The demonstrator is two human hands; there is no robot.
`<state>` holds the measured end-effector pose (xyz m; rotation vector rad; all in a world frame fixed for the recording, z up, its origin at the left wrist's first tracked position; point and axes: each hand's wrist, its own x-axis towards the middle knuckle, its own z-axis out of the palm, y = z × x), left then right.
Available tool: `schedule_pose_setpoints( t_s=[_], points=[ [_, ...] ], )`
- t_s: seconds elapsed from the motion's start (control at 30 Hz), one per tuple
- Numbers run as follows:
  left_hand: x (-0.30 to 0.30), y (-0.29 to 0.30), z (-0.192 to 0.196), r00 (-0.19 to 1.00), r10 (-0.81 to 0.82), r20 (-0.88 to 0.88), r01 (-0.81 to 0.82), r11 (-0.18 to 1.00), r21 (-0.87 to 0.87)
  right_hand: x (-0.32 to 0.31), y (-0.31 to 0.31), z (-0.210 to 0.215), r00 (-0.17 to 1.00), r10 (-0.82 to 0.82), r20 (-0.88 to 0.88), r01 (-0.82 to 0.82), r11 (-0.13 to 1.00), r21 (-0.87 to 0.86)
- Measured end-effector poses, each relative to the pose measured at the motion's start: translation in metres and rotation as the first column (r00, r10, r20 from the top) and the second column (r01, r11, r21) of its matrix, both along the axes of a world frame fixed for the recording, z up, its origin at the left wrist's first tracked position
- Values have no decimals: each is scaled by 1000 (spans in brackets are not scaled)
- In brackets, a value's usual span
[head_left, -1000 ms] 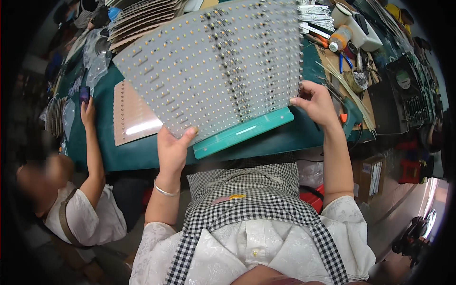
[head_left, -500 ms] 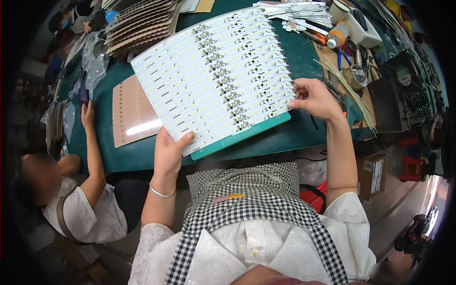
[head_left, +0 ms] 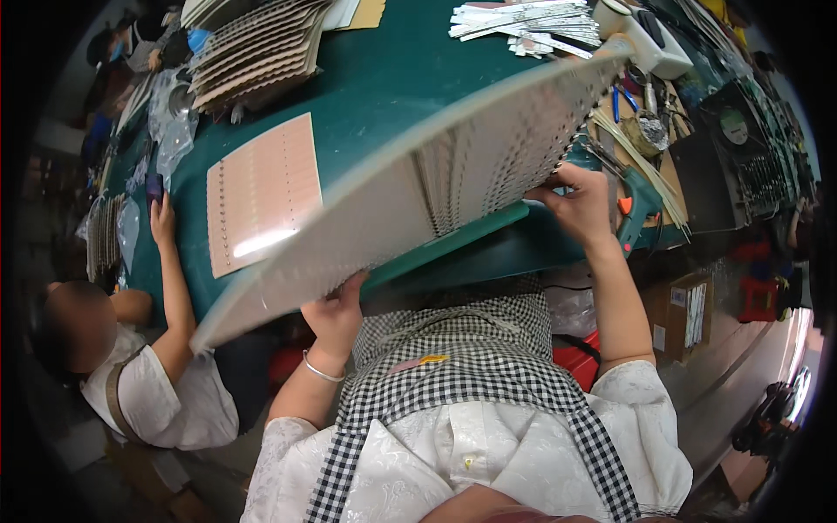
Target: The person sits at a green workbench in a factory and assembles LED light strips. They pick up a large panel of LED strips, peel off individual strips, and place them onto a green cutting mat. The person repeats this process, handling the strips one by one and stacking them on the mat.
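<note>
A large LED circuit board panel (head_left: 375, 205) is steeply tilted and blurred by motion, its face of LED rows and small dark parts seen at a slant. My left hand (head_left: 336, 312) grips its near edge; some of the fingers are hidden by the panel. My right hand (head_left: 575, 205) pinches the right edge, thumb and fingers closed on it. Along the panel's near edge runs a green flat piece (head_left: 453, 240); how the two meet cannot be made out. A pinkish board (head_left: 270, 187) with a row of small pins lies on the table to the left.
Stacked boards (head_left: 261, 57) stand at the far left of the green table (head_left: 392, 65). White strips (head_left: 532, 22) lie at the back. To the right are a green glue gun (head_left: 641, 205), blue-handled pliers (head_left: 623, 100) and thin sticks (head_left: 641, 161). A co-worker (head_left: 148, 375) sits at left.
Both hands have turned the panel from nearly face-on to a steep tilt, its left corner swinging down toward me and left. My left hand has shifted right. The pinkish board is now more exposed.
</note>
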<state>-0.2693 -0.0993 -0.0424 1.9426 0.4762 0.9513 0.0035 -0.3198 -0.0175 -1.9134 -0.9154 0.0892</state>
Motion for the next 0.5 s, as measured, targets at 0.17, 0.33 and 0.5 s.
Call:
schedule_pose_setpoints(
  t_s=[0.17, 0.33, 0.5],
  points=[
    [4, -2, 11, 984, -177, 16, 159, 919, 362, -14, -4, -3, 965, -98, 242, 70, 990, 119],
    [9, 13, -19, 897, -369, 244, 283, 902, 325, -13, -4, -13, 976, -103, 190, 73, 985, 157],
    [15, 29, -16, 853, -493, 170, 348, 781, 519, -17, 2, -22, 982, -22, -187, 79, 949, 305]
  ],
)
